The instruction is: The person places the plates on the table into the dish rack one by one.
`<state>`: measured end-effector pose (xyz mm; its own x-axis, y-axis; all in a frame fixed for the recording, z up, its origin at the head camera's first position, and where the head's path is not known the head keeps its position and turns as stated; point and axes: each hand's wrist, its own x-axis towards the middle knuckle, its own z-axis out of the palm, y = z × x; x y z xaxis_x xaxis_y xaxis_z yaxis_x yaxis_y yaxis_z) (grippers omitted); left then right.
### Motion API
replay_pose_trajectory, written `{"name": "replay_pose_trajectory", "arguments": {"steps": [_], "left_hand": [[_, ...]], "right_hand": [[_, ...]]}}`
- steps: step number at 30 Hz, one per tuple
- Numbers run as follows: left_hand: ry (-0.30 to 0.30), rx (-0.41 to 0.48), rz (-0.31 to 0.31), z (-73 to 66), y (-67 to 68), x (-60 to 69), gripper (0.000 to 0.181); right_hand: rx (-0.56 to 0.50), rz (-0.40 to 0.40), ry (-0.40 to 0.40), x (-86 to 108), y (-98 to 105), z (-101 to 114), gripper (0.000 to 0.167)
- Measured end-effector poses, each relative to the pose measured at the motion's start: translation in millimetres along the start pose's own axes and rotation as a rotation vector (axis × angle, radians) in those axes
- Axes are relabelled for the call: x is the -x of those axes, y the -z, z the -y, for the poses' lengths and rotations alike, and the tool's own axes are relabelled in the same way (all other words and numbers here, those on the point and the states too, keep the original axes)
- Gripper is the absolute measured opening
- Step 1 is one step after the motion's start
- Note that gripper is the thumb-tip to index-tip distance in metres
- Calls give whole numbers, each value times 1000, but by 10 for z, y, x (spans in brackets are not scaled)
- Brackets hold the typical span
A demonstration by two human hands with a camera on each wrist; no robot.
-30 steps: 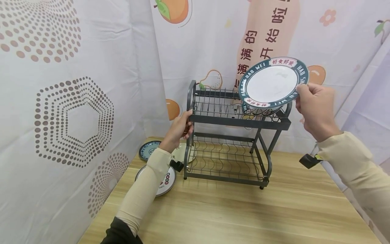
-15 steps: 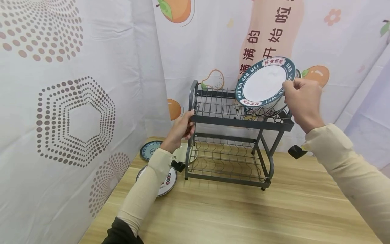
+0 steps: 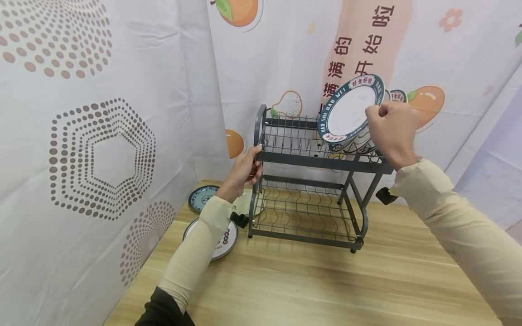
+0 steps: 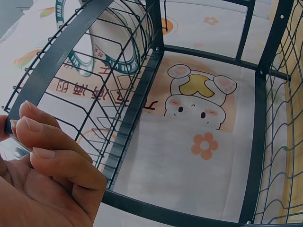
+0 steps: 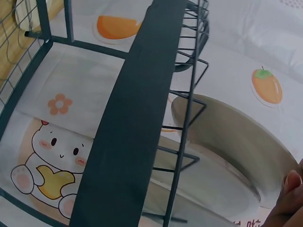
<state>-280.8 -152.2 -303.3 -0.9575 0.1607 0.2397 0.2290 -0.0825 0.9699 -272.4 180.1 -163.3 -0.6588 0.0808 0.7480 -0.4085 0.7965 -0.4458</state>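
Observation:
A dark two-tier dish rack point(image 3: 322, 161) stands on the table. My right hand point(image 3: 393, 131) pinches the right edge of a white plate with a green lettered rim point(image 3: 350, 111), tilted over the upper tier's right part. Behind it, other green-rimmed plates point(image 3: 397, 96) stand in that tier, partly hidden by the hand. In the right wrist view the held plate's pale underside point(image 5: 236, 137) shows beside the rack's bar, with fingertips at its edge. My left hand point(image 3: 243, 172) grips the left end of the upper tier; in the left wrist view its fingers point(image 4: 61, 156) curl by the bar.
Left of the rack on the wooden table point(image 3: 302, 290) lie a blue-patterned plate point(image 3: 200, 197), a cream plate point(image 3: 243, 202) and a white plate with red print point(image 3: 225, 242), partly behind the left arm. The lower tier point(image 3: 303, 213) holds no plates. Printed curtains hang behind and at left.
My right hand has moved left with the plate, bringing it over the upper tier and turning it more steeply. More of the plates behind it show. The left hand keeps its grip on the rack.

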Motion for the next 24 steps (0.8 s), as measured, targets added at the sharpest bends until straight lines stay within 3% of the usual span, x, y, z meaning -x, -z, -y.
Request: {"name": "replay_pose_trajectory", "arguments": {"steps": [7, 17, 24], "left_hand": [[-5, -1, -4, 11, 3, 2, 55], [-2, 19, 0, 15, -12, -9, 55], [-5, 16, 2, 18, 0, -6, 56]], "right_hand": [[85, -55, 145, -27, -182, 33, 47], [155, -12, 115, -3, -281, 79, 43], [205, -56, 173, -7, -360, 104, 37]]}}
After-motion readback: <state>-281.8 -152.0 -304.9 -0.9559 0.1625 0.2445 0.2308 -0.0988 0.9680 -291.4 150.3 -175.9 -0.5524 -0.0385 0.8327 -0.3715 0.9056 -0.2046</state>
